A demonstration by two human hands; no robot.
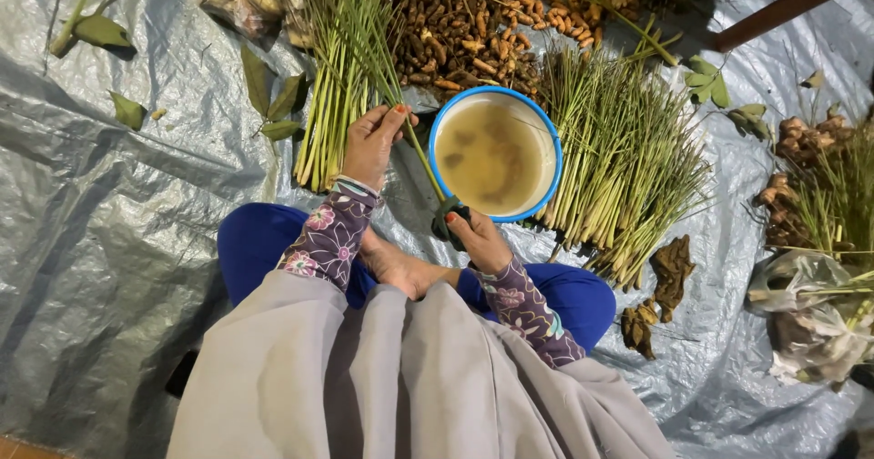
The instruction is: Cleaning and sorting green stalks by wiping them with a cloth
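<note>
I sit cross-legged on a grey tarpaulin [109, 240]. My left hand [370, 142] pinches the upper part of a single green lemongrass stalk [421, 154] that runs diagonally toward my lap. My right hand [476, 239] grips the stalk's lower end together with a dark green scrubbing pad [448, 217]. Just beyond my hands stands a blue-rimmed bowl [552, 146] of cloudy brownish water. A bundle of lemongrass stalks [337, 86] lies to the left of the bowl, and a larger fanned pile of lemongrass [619, 158] lies to its right.
A heap of orange-brown turmeric roots [473, 22] lies behind the bowl. Loose green leaves [273, 99] rest at the left, dried brown scraps [669, 272] at the right. More roots and crumpled plastic bags [810, 304] sit at the far right. A wooden leg [783, 8] crosses the top right.
</note>
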